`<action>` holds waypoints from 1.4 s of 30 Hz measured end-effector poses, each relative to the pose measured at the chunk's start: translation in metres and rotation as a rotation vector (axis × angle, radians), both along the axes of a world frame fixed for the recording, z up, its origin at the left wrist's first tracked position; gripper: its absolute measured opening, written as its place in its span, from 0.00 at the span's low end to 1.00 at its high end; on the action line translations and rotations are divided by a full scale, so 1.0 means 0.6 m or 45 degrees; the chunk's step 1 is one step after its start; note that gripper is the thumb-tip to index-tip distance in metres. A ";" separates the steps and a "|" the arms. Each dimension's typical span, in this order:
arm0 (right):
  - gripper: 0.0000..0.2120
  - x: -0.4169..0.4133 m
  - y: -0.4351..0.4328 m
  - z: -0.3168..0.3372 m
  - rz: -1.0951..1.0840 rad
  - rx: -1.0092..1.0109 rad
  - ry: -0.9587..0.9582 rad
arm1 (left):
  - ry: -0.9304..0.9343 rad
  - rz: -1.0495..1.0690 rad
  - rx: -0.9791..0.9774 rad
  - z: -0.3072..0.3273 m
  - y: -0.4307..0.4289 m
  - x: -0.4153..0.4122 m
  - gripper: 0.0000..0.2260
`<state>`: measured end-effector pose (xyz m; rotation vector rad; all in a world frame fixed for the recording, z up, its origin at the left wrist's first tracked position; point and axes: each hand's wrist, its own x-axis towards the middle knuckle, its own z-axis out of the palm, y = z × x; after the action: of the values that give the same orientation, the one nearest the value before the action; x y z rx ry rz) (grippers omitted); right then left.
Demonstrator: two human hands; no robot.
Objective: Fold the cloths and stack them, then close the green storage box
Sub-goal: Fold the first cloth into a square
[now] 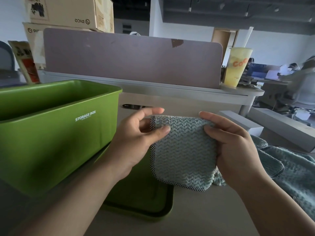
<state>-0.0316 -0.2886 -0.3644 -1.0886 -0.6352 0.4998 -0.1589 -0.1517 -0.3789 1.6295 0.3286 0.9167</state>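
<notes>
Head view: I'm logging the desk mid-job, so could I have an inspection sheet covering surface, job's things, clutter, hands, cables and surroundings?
Surface: pale desk, dimly lit.
Job's things: green storage box open at left, its floor hidden; lid flat on the desk beside it; folded cloth held up above the desk; loose cloths heaped at right.
Clutter: yellow drink cup with a straw on the back ledge; grey boxes at right.
Hands: left hand pinches the folded cloth's upper left corner; right hand grips its right edge.
Cables: nothing seen.
Surroundings: divider panel behind the desk; cardboard boxes beyond it; people at a far desk.
</notes>
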 end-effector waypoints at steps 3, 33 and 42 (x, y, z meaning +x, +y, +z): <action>0.17 0.001 -0.001 -0.002 -0.005 0.006 -0.185 | -0.032 0.108 0.125 0.001 0.001 -0.001 0.17; 0.15 0.012 0.003 -0.021 -0.544 -0.184 -1.016 | -0.050 0.567 0.645 -0.001 0.000 -0.008 0.08; 0.07 0.009 0.003 -0.017 -0.202 -0.077 -0.490 | -0.115 0.246 0.156 0.005 -0.016 0.000 0.12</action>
<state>-0.0261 -0.2866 -0.3745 -1.2948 -0.8643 0.1718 -0.1590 -0.1612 -0.3757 1.6828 0.3782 1.1725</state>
